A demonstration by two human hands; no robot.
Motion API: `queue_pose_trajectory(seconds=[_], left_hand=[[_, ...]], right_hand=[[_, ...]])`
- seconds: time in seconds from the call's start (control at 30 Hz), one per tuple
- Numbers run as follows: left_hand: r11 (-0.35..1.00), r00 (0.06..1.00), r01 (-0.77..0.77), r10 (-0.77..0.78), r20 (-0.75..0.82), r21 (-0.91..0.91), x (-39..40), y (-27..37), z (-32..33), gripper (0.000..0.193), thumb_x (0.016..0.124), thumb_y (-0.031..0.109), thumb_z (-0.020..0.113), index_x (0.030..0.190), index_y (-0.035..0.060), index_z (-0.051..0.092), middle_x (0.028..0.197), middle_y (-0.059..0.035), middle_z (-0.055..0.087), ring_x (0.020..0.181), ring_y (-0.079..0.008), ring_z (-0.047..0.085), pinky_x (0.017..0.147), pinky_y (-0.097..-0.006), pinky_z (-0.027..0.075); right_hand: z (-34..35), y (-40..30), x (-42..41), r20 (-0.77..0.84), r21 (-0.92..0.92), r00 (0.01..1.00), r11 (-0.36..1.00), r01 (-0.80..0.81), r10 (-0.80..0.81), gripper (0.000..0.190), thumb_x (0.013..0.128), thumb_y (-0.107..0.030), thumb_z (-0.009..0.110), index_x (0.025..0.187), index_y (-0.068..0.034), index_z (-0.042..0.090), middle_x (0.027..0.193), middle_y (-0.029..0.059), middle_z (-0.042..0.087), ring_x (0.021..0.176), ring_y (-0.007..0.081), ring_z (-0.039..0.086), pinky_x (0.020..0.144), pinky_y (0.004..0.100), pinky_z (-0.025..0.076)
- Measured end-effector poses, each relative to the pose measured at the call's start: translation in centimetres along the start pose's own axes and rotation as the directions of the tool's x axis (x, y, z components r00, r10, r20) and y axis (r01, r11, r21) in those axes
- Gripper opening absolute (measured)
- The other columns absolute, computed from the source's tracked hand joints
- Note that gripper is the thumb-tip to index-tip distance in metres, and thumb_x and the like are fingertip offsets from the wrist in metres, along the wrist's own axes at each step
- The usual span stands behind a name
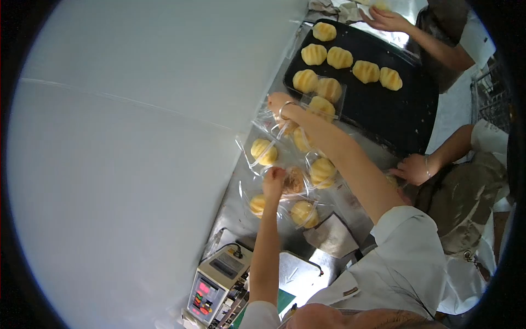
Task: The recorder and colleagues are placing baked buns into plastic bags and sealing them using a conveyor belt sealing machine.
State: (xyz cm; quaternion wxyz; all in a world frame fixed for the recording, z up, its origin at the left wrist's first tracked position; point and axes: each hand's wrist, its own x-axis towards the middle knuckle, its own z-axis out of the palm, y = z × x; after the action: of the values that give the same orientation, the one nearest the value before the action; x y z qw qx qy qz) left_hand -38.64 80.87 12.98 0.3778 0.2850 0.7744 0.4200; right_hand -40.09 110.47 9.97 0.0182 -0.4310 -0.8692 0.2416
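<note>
My left hand [274,181] is closed at the edge of a clear plastic bag, beside a bagged brown bun [293,181]. Farther up, my right hand [281,103], with a bangle at the wrist, reaches over another clear bag [263,123] near the wall; its fingertips are hidden. Below that wrist a brown bun [283,124] shows through plastic. Around my hands lie several yellow scored buns in clear bags, among them one by the wall [264,151], one to the right [322,172] and one nearer me [304,214]. My right forearm covers part of the bagged buns.
A black baking tray [386,111] holds several unbagged yellow buns [366,71]. A co-worker's hand [415,169] is at the table's right; another person's hand [386,18] is beyond the tray. A cloth [332,236] and a control-panel machine [220,275] stand nearer me. A pale wall [135,164] borders the left.
</note>
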Motion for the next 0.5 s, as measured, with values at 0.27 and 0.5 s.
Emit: queue_pose_trajectory(seconds=[0.27,0.5], left_hand=[[0.849,0.748,-0.303,-0.069,-0.661,-0.432,-12.3,6.6,-6.9,0.008,0.088,0.014,0.05,0.087,0.0057,0.049,0.08,-0.0009,0.046,0.078,-0.0113,0.046,0.075,-0.0258,0.038],[0.793,0.59,-0.503,0.024,-0.807,-0.344,-26.5,7.8,-13.3,0.019,0.093,0.021,0.046,0.082,0.0063,0.051,0.068,0.0006,0.044,0.06,-0.009,0.041,0.055,-0.0225,0.034]], right_hand=[[-6.8,-11.1,-14.6,-0.472,0.44,0.856,0.785,0.437,-0.212,0.008,0.085,-0.013,0.054,0.087,-0.006,0.058,0.075,0.0139,0.063,0.073,0.0333,0.061,0.065,0.0419,0.048],[-11.3,-16.1,-31.9,-0.598,0.53,0.762,0.591,0.608,-0.248,0.011,0.088,-0.015,0.057,0.09,-0.004,0.054,0.074,0.0127,0.062,0.065,0.0317,0.061,0.061,0.0384,0.048]])
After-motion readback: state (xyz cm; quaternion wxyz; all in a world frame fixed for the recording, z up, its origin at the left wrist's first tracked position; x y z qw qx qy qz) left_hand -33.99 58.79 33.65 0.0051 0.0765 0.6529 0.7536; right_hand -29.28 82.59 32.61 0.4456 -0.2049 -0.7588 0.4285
